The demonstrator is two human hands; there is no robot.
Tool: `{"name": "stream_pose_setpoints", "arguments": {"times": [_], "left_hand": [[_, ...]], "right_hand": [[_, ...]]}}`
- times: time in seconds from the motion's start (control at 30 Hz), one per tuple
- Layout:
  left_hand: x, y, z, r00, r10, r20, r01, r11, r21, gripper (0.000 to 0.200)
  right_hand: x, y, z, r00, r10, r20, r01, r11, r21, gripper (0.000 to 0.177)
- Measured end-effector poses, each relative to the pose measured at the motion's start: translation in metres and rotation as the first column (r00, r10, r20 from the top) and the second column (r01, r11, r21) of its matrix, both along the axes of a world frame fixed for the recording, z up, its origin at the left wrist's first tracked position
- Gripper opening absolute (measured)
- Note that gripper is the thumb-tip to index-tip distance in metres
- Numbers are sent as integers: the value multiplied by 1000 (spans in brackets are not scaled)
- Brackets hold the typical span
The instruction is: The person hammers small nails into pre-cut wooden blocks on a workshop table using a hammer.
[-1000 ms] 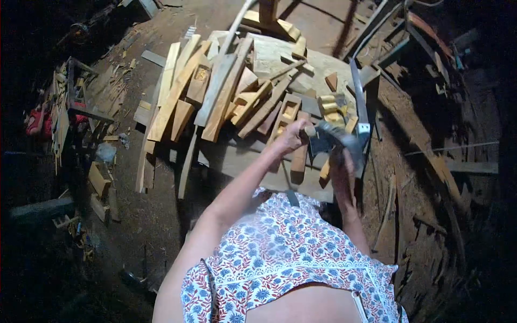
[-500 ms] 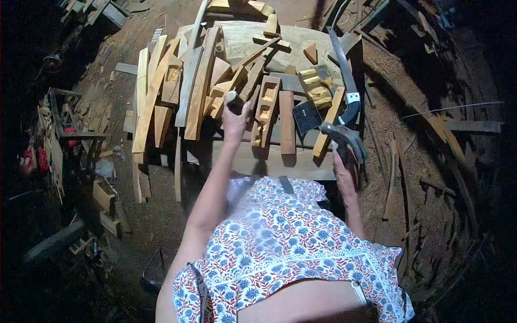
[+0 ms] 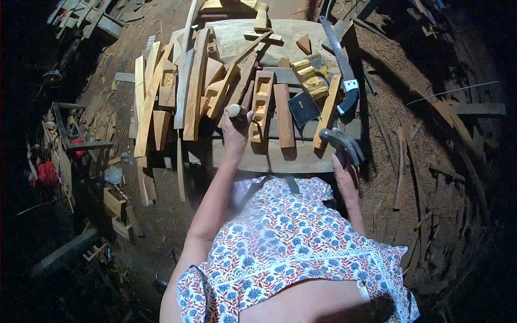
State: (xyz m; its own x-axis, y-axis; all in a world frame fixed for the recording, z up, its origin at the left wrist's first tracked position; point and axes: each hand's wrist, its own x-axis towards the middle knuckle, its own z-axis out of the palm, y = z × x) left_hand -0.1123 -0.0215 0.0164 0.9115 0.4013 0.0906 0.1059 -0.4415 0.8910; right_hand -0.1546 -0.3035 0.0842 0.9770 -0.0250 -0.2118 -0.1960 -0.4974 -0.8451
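Beside timber [image 3: 284, 116], left grip [image 3: 235, 137] clasps a pale-ended handle [image 3: 233, 111], right grip [image 3: 346, 180] a grey-headed hammer [image 3: 341, 142].

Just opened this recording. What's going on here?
The left hand grips a round-ended handle, whatever it belongs to being hidden, while the right hand holds a claw hammer, its head apart from that handle. A wooden block with hollows lies just right of the left hand; a handsaw lies farther right.
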Motion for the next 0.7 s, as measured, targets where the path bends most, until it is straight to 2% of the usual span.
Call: {"name": "stream_pose_setpoints", "arguments": {"times": [0.07, 0.13, 0.2, 0.23, 0.27, 0.33, 0.37, 0.4, 0.43, 0.47, 0.5, 0.53, 0.57, 0.6, 0.67, 0.7], "left_hand": [[-5, -9, 19, 993, 28, -111, -24, 999, 35, 24], [-14, -14, 17, 992, 41, -117, -29, 994, 107, 23], [-15, -16, -5, 991, 56, -119, -34, 984, 177, 22], [-14, -19, -12, 1000, 18, -23, -18, 999, -36, 20], [-12, -20, -17, 997, 4, 83, 16, 970, -243, 19], [-19, -26, -14, 996, -18, 92, 42, 963, -268, 18], [-20, -28, -7, 996, -43, 79, 56, 983, -175, 21], [-20, -29, 2, 996, -66, 64, 71, 994, -80, 25], [-22, -29, 17, 990, -97, 105, 82, 987, 141, 28], [-21, -28, 14, 990, -87, 111, 71, 987, 142, 28], [-21, -27, 9, 986, -86, 141, 77, 995, 70, 30], [-21, -27, 8, 982, -83, 170, 84, 996, -3, 34], [-21, -27, 9, 977, -89, 195, 75, 994, 81, 40], [-22, -26, 9, 976, -80, 200, 65, 995, 81, 40], [-24, -23, 10, 983, -69, 169, 52, 994, 99, 33], [-25, -23, 9, 980, -64, 187, 49, 995, 84, 33]], "right_hand": [[1, 2, 1, 1000, 6, -28, -5, 999, 35, 30], [4, 5, 2, 999, 13, -45, -10, 997, 73, 27], [8, 8, 3, 964, 233, 130, -217, 968, -129, 25], [11, 16, 11, 982, 172, 74, -172, 985, 1, 27], [20, 25, 1, 922, 234, 308, -289, 946, 149, 29], [25, 43, 32, 753, 448, 481, -419, 891, -174, 31], [23, 50, 47, 698, 536, 475, -470, 843, -261, 31], [23, 58, 52, 693, 542, 475, -475, 840, -264, 31], [23, 66, 56, 722, 534, 440, -540, 832, -124, 31], [24, 72, 57, 744, 534, 401, -590, 807, 22, 30], [23, 76, 35, 719, 585, 376, -600, 795, -91, 31], [24, 80, 28, 711, 594, 378, -609, 788, -92, 31], [24, 84, 25, 749, 617, 239, -616, 783, -90, 32], [26, 88, 24, 773, 627, 102, -620, 779, -89, 32], [24, 91, 30, 757, 633, 162, -627, 773, -96, 32], [23, 92, 31, 719, 635, 282, -626, 768, -133, 33]]}}
